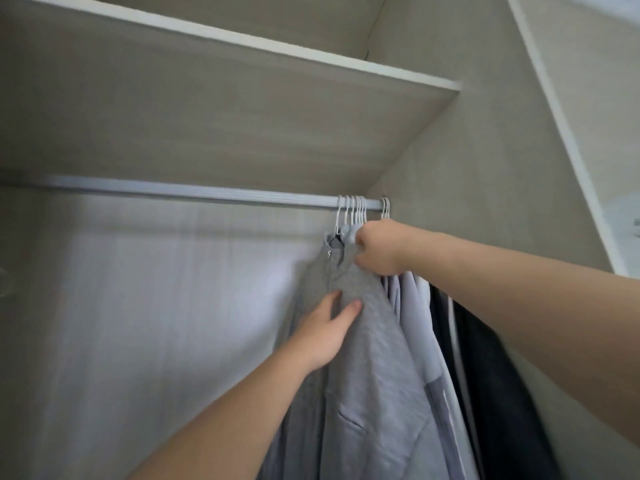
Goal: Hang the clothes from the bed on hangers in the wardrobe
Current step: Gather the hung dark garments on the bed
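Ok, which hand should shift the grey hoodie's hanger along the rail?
Likely right: the right hand grips the grey hoodie at its collar, under the rail; the left hand rests lower on it.

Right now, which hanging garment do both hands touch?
The grey hoodie, leftmost on the rail: the right hand grips its collar, the left hand touches its front. The others hang to its right.

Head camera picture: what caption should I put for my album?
Right hand grips the collar of the grey top under the rail; left hand rests on its front.
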